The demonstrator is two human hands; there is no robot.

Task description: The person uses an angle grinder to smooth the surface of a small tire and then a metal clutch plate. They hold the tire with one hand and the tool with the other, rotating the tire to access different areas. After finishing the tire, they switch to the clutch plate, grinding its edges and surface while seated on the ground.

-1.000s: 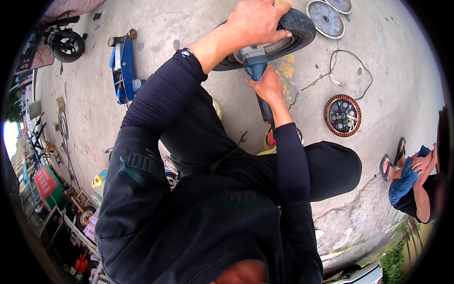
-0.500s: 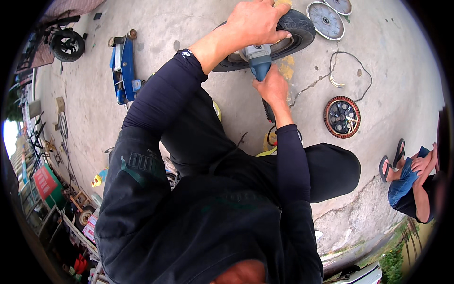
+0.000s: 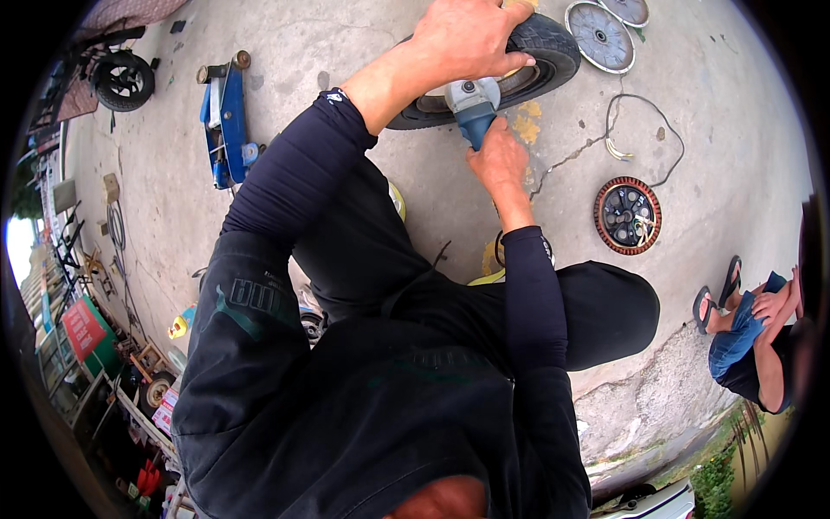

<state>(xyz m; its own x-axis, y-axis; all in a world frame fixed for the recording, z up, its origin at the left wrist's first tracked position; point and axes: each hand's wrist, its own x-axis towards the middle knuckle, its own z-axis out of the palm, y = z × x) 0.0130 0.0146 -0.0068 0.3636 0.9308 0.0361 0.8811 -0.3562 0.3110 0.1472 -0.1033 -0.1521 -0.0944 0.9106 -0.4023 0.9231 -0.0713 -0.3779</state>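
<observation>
The left hand (image 3: 471, 39) clamps a black rubber-tyred wheel (image 3: 558, 62); the right hand (image 3: 501, 160) grips a blue-grey angle grinder (image 3: 474, 119) at its near edge, work seemingly unfinished; a round copper-edged stator (image 3: 628, 215) lies apart.

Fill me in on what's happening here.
A person has their left hand over the top of a tyred wheel while their right hand grips a blue and grey power tool. The tool's head is at the wheel's side; whether it runs or touches isn't clear. On the ground to the right lies a copper-edged motor part with a cable, and another person sits nearby.
</observation>
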